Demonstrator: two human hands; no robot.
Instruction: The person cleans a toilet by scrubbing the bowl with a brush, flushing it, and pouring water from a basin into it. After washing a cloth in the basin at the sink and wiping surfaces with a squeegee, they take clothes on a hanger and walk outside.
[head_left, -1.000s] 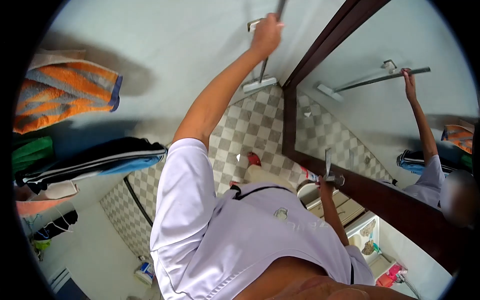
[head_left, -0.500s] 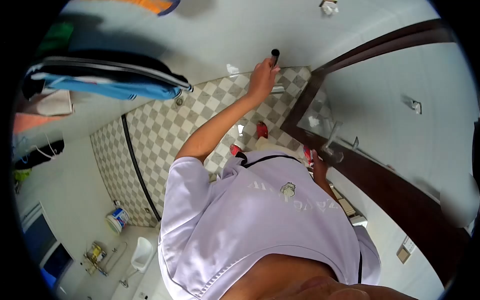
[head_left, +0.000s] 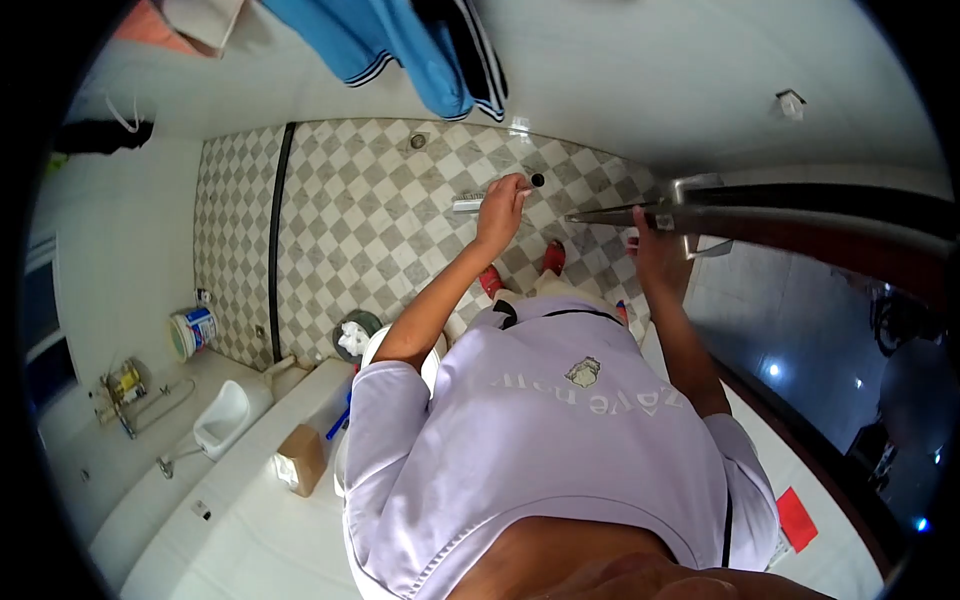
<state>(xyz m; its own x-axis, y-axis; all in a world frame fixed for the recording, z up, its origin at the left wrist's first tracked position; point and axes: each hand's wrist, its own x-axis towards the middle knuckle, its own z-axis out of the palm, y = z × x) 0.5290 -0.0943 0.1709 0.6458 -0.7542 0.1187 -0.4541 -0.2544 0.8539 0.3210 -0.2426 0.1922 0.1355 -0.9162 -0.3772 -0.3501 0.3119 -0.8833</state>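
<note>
My left hand (head_left: 502, 215) is closed round a pole, seen nearly end-on, whose dark round tip (head_left: 537, 180) shows just right of the fingers. A flat pale cleaning head (head_left: 468, 205) lies over the checkered floor, left of that hand. On the right, my right hand (head_left: 650, 250) has its fingers on the edge of the dark door (head_left: 800, 222), close to the metal handle (head_left: 712, 247). My red shoes (head_left: 554, 257) stand on the tiles between the hands.
Blue and black clothes (head_left: 420, 60) hang at the top. A black strip (head_left: 281, 230) crosses the checkered floor (head_left: 350, 220). Around the left side are a labelled bucket (head_left: 192, 332), a white urinal (head_left: 228, 420), a brown box (head_left: 303, 460) and a grey bin (head_left: 357, 335). A dark space shows beyond the door.
The view has turned and shifted. The door now shows edge-on, with a dark space beyond it. My right hand has come up to its edge; my left hand has lowered with the pole.
</note>
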